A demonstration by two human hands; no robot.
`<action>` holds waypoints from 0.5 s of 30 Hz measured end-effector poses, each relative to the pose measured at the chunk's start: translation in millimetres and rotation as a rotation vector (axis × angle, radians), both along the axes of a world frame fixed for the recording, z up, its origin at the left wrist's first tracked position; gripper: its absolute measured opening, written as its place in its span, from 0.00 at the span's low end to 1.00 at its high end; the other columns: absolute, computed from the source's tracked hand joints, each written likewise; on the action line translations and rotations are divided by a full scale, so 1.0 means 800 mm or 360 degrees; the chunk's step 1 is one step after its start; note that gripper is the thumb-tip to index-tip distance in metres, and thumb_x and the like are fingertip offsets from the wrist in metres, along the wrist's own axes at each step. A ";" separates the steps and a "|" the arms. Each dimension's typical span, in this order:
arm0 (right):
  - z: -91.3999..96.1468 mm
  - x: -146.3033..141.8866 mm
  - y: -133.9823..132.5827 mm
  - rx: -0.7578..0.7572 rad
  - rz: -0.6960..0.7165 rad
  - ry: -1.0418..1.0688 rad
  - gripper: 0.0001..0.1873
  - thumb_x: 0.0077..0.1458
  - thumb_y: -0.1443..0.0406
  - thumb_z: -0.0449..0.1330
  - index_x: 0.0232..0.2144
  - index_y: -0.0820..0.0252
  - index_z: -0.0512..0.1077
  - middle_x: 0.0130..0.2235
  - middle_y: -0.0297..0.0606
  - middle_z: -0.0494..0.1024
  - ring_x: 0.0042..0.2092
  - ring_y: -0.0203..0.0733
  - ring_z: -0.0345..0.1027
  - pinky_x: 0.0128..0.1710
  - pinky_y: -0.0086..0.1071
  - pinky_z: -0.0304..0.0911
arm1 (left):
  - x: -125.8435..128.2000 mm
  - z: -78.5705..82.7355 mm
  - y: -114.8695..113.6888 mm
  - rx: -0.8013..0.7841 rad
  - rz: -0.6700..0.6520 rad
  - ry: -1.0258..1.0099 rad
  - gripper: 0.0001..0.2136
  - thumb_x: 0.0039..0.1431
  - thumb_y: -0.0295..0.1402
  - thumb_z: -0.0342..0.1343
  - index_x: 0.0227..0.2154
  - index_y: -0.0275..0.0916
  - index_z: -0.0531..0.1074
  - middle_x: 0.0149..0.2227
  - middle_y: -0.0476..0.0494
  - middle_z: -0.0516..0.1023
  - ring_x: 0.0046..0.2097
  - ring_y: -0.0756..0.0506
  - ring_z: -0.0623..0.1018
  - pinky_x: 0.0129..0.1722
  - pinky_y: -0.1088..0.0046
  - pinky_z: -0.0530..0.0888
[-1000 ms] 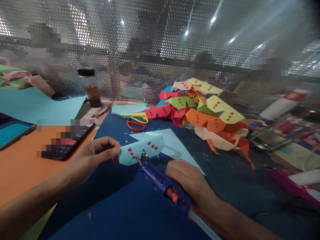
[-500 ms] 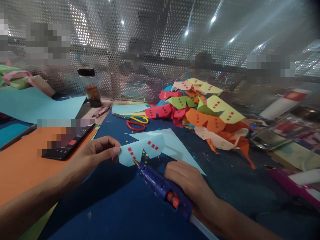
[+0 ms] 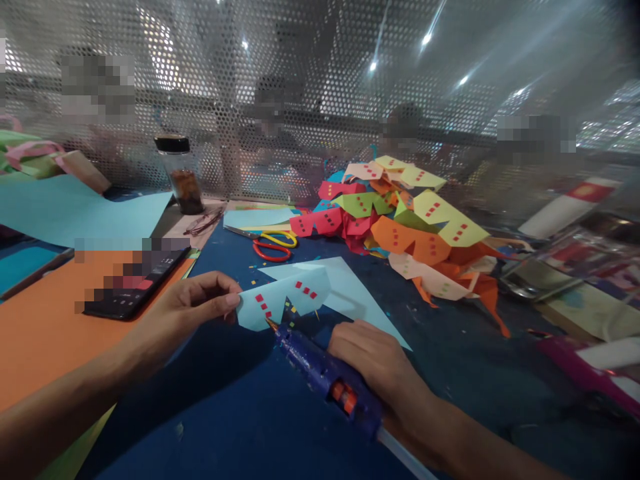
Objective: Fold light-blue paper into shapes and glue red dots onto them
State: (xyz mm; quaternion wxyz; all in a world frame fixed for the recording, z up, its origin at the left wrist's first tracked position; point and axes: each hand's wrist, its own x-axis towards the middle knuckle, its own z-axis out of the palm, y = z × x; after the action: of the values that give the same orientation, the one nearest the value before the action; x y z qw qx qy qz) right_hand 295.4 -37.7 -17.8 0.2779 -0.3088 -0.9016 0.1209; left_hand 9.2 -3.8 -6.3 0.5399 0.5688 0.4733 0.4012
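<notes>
My left hand (image 3: 197, 303) pinches the left end of a light blue folded paper piece (image 3: 283, 299) dotted with small red squares, holding it just above the dark blue mat (image 3: 240, 413). My right hand (image 3: 373, 363) is wrapped round a blue glue gun (image 3: 325, 377). The gun's orange tip touches the lower edge of the paper piece. A larger light blue paper sheet (image 3: 350, 293) lies flat behind it.
A heap of colourful folded paper pieces (image 3: 410, 227) sits at the back right. Red and yellow scissors (image 3: 267, 243) lie behind the sheet. A phone (image 3: 135, 283) rests on orange paper (image 3: 45, 327) at left, with a jar (image 3: 180, 175) near the perforated screen.
The glue gun's tip slid a little left along the paper's lower edge. My left hand keeps the paper still.
</notes>
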 end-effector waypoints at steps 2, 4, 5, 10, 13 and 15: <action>0.000 0.000 0.001 0.0020 -0.0001 0.0020 0.05 0.53 0.68 0.49 0.27 0.55 0.55 0.26 0.31 0.63 0.27 0.38 0.54 0.30 0.35 0.44 | 0.000 0.001 0.000 0.0000 0.0003 0.0005 0.07 0.57 0.39 0.63 0.31 0.41 0.76 0.25 0.52 0.74 0.31 0.50 0.71 0.34 0.74 0.66; 0.000 0.000 0.002 0.0041 0.0002 0.0044 0.05 0.53 0.69 0.49 0.27 0.55 0.55 0.26 0.31 0.63 0.27 0.38 0.54 0.30 0.35 0.44 | 0.000 0.001 0.000 -0.0005 0.0010 0.0005 0.07 0.57 0.39 0.63 0.31 0.41 0.76 0.26 0.52 0.74 0.31 0.50 0.71 0.34 0.74 0.66; 0.000 0.000 0.001 0.0049 0.0000 0.0050 0.05 0.53 0.69 0.48 0.27 0.55 0.55 0.25 0.31 0.63 0.27 0.38 0.53 0.30 0.35 0.44 | 0.000 0.001 0.001 -0.0005 0.0012 -0.0002 0.07 0.57 0.39 0.63 0.31 0.41 0.76 0.26 0.52 0.74 0.31 0.50 0.71 0.33 0.74 0.66; 0.000 0.002 -0.002 0.0040 -0.0024 0.0024 0.05 0.54 0.69 0.48 0.27 0.55 0.56 0.26 0.31 0.63 0.28 0.38 0.53 0.30 0.35 0.45 | 0.001 0.001 0.001 -0.0008 -0.0002 -0.0022 0.07 0.56 0.39 0.63 0.31 0.41 0.76 0.25 0.52 0.74 0.31 0.51 0.71 0.33 0.75 0.65; -0.001 0.002 -0.003 0.0027 -0.0016 0.0033 0.06 0.56 0.68 0.49 0.27 0.56 0.56 0.26 0.31 0.63 0.28 0.38 0.54 0.30 0.34 0.45 | 0.002 0.002 0.001 -0.0005 0.0014 -0.0022 0.08 0.56 0.39 0.64 0.31 0.41 0.76 0.25 0.52 0.74 0.30 0.51 0.71 0.33 0.75 0.65; -0.001 0.002 -0.002 0.0036 -0.0025 0.0042 0.07 0.57 0.67 0.50 0.27 0.56 0.56 0.27 0.31 0.63 0.28 0.38 0.54 0.31 0.34 0.46 | 0.002 0.002 0.001 -0.0001 0.0013 -0.0022 0.08 0.56 0.39 0.64 0.31 0.41 0.76 0.26 0.52 0.74 0.31 0.51 0.71 0.33 0.75 0.65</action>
State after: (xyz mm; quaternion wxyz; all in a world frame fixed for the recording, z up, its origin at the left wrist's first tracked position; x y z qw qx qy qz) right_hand 297.2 -39.0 -18.6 0.2941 -0.3111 -0.8967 0.1124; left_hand 10.4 -3.4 -4.6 0.5418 0.5639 0.4719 0.4072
